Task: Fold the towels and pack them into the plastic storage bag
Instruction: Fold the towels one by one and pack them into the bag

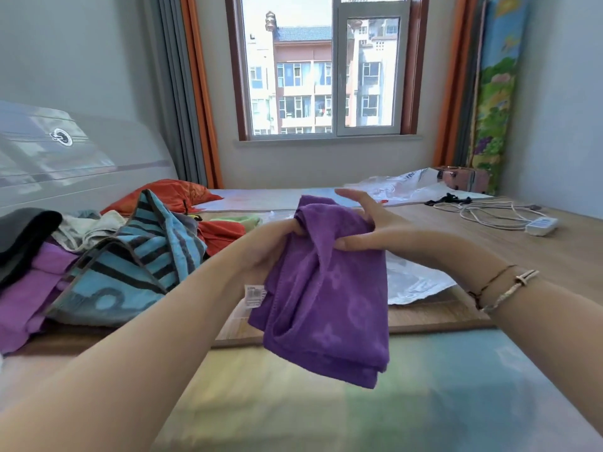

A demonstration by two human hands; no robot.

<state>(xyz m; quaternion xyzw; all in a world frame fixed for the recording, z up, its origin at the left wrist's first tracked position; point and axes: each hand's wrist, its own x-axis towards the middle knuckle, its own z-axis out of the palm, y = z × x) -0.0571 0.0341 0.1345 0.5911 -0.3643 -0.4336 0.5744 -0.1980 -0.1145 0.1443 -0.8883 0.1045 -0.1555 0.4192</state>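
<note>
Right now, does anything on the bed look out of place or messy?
Yes. The unfolded towels lie in a jumbled heap at left. The purple towel hangs bunched between the left hand and right hand. A white cable sprawls loose at right.

Count, head view: two hands, left hand (274,236) and right hand (368,228), at frame centre. One purple towel (326,288) held up. One blue striped towel (137,265), left. Two clear plastic bags: one (414,282) centre right, one (401,185) farther back. One window (326,66), top centre.
</note>
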